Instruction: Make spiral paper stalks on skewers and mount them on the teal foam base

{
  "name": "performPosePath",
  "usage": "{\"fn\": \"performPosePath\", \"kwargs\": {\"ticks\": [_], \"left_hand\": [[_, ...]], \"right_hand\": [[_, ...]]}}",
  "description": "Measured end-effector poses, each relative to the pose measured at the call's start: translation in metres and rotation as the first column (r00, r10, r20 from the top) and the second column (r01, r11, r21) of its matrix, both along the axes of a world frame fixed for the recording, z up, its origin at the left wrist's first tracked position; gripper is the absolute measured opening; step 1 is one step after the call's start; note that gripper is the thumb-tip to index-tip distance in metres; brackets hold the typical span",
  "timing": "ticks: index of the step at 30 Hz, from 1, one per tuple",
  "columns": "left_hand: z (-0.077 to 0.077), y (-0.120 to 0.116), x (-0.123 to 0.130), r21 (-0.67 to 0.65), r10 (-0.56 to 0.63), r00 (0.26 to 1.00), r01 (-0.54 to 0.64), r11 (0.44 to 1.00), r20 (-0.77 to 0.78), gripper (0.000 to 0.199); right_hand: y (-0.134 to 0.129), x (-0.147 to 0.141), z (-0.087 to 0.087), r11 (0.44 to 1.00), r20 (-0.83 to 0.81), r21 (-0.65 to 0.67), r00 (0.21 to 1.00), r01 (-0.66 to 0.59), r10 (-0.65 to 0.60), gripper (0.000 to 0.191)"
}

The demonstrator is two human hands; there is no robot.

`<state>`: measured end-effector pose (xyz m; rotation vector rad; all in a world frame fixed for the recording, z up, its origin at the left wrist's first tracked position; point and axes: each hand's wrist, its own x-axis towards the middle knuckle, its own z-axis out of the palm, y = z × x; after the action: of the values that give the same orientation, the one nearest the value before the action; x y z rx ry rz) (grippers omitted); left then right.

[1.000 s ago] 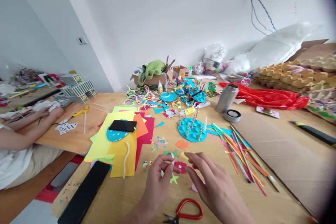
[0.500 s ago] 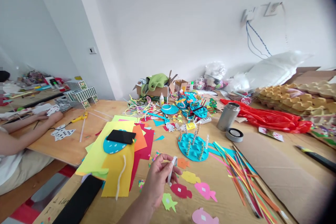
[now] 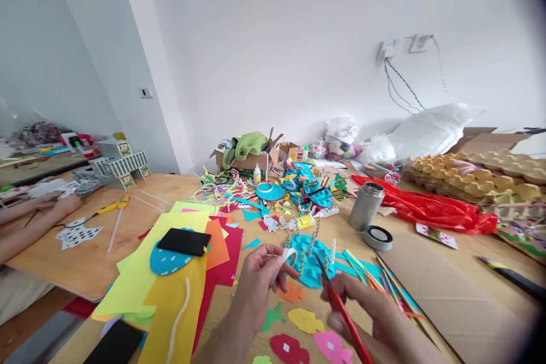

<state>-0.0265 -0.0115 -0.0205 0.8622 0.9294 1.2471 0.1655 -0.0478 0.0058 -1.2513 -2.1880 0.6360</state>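
Note:
My left hand [image 3: 258,284] pinches a curled white strip [image 3: 290,253] between thumb and fingers, over the front middle of the table. Just to its right, my right hand [image 3: 375,315] grips red-handled scissors [image 3: 344,311], the dark blades pointing up and towards the strip. Below the hands lie paper fish: an orange one [image 3: 292,292], a yellow one [image 3: 306,320], a red one [image 3: 288,348] and a pink one [image 3: 333,346], with small white squares on the red and pink. Behind them stands a round blue base [image 3: 310,277] with upright twisted sticks.
Coloured paper sheets [image 3: 132,273] and a black phone [image 3: 184,241] lie at left. A metal flask [image 3: 365,206], its lid [image 3: 377,237], brown cardboard [image 3: 430,278] and a cutter knife [image 3: 512,276] are at right. Craft pieces pile up behind. Another person's hands [image 3: 63,202] are far left.
My right hand has come into view from the lower right, holding scissors. The left hand still holds the white strip, and the view has shifted slightly.

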Motion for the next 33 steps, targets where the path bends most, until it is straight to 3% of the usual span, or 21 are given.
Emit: {"fn": "performPosePath", "kwargs": {"ticks": [4,9,15,24,33], "left_hand": [[-0.009,0.002,-0.004,-0.036,0.007,0.999,-0.008,0.999,-0.036,0.029],[-0.008,0.005,-0.007,-0.034,0.030,0.995,-0.033,0.999,-0.091,0.030],[-0.007,0.003,-0.006,-0.008,0.016,0.986,-0.018,1.000,-0.167,0.026],[-0.007,0.001,-0.002,0.032,0.002,0.976,0.005,0.999,-0.218,0.023],[-0.013,0.000,-0.002,0.052,-0.019,0.972,0.032,0.998,-0.233,0.024]], "right_hand": [[0.029,-0.005,-0.014,0.976,0.109,0.149,0.978,0.158,-0.175,0.017],[0.036,-0.009,-0.032,0.994,0.245,0.083,0.966,0.068,-0.087,0.018],[0.030,-0.014,-0.025,0.999,0.329,0.005,0.944,0.036,-0.035,0.023],[0.029,-0.014,-0.020,0.988,0.241,-0.152,0.970,0.006,0.031,0.019],[0.031,-0.011,-0.016,0.976,0.189,-0.215,0.979,-0.036,0.078,0.025]]}}
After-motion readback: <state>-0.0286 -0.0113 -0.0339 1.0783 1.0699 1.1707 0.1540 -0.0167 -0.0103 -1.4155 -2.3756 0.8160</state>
